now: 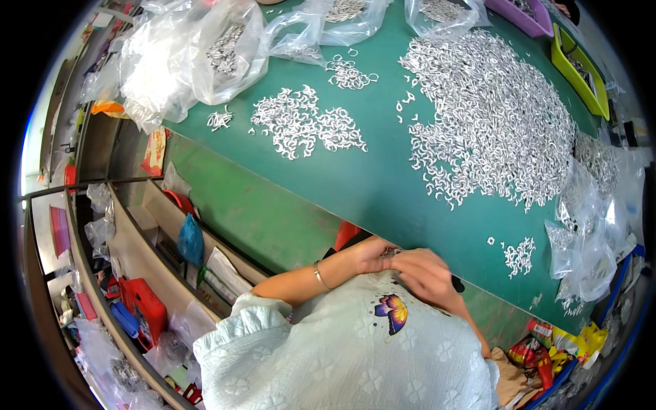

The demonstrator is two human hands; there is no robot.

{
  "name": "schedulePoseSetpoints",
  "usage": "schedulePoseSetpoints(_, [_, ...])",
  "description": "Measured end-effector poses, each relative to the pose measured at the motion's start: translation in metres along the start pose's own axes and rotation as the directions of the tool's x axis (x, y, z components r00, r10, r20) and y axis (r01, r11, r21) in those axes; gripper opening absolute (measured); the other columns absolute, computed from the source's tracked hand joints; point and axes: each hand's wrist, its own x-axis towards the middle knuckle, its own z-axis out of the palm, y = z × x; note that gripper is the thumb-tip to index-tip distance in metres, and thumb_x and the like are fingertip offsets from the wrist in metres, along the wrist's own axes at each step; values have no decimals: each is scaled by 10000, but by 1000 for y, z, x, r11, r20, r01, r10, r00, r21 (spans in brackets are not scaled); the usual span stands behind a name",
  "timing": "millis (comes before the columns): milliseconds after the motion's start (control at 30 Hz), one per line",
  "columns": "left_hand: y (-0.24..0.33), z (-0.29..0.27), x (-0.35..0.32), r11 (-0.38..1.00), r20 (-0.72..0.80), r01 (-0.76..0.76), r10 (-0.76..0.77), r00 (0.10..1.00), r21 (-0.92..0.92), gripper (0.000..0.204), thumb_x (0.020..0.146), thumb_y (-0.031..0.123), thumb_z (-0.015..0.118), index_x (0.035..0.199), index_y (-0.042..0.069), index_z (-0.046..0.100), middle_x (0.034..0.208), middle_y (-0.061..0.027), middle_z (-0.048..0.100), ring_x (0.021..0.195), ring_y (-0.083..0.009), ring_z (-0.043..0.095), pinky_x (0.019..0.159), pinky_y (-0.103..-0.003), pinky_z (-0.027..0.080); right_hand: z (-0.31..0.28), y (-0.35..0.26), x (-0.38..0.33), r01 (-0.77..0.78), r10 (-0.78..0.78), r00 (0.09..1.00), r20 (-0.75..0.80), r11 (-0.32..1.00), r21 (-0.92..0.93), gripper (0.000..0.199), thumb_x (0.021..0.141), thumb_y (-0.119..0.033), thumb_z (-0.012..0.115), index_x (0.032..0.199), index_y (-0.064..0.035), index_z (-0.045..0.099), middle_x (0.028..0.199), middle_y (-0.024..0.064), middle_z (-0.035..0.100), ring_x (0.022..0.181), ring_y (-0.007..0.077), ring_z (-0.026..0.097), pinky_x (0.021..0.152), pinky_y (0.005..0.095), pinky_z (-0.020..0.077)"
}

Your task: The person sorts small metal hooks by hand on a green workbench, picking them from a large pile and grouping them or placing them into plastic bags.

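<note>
My left hand (373, 255) and my right hand (425, 273) meet at the near edge of the green table (383, 184), close to my body. A metal bangle (318, 275) circles my left wrist. The fingers of my left hand are curled, and a small greyish patch shows between the two hands. My right hand, slightly blurred, bends its fingers over toward the left one. What they hold is mostly covered and too small to name. Beyond my hands lies a big heap of small silvery curved metal pieces (488, 119). A smaller pile of curved pieces (307, 123) sits farther left.
Small clusters of rings (352, 73), pins (219, 119) and curved pieces (519, 257) lie apart. Clear plastic bags (236, 58) line the far edge, with more bags (588, 239) at right. Purple (523, 17) and yellow-green baskets (579, 72) stand far right. Cluttered shelves (147, 253) fill the left.
</note>
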Motion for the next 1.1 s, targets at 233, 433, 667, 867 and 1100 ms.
schedulePoseSetpoints(233, [22, -52, -77, 968, 50, -166, 159, 986, 188, 380, 978, 304, 569, 759, 5, 653, 656, -59, 589, 552, -104, 523, 471, -247, 406, -19, 1, 2, -199, 148, 918, -369, 974, -104, 182, 784, 123, 606, 950, 75, 662, 874, 175, 662, 784, 306, 635, 720, 370, 500])
schedulePoseSetpoints(433, [95, -28, -111, 801, 47, -588, 587, 808, 113, 359, 1008, 291, 510, 821, 9, 629, 663, -64, 581, 496, -109, 523, 425, -198, 426, -11, 10, 0, -197, 135, 918, -373, 971, -133, 186, 800, 123, 605, 966, 65, 665, 860, 164, 663, 771, 288, 628, 711, 357, 490])
schedulePoseSetpoints(667, [192, -29, -89, 505, -98, -850, 863, 495, 148, 340, 1029, 251, 471, 965, -56, 601, 750, -68, 550, 610, -99, 493, 426, -196, 355, -13, 12, 0, -226, 169, 906, -388, 968, -107, 179, 856, 115, 552, 994, 71, 656, 863, 158, 659, 792, 262, 621, 748, 337, 493])
schedulePoseSetpoints(867, [224, -37, -80, 661, -30, -742, 744, 667, -113, 327, 1026, 279, 488, 933, -21, 582, 709, -43, 494, 534, -76, 368, 415, -191, 294, -14, 12, 1, -244, 188, 894, -406, 966, -90, 176, 828, 114, 596, 984, 67, 661, 864, 163, 661, 780, 275, 624, 729, 340, 486])
schedulePoseSetpoints(1100, [222, -32, -76, 401, -101, -859, 915, 390, 317, 380, 1033, 315, 457, 985, -23, 624, 726, -32, 538, 582, -82, 436, 452, -210, 318, -13, 13, 1, -261, 201, 891, -407, 960, -98, 174, 831, 109, 600, 986, 60, 664, 864, 158, 662, 779, 272, 623, 730, 338, 485])
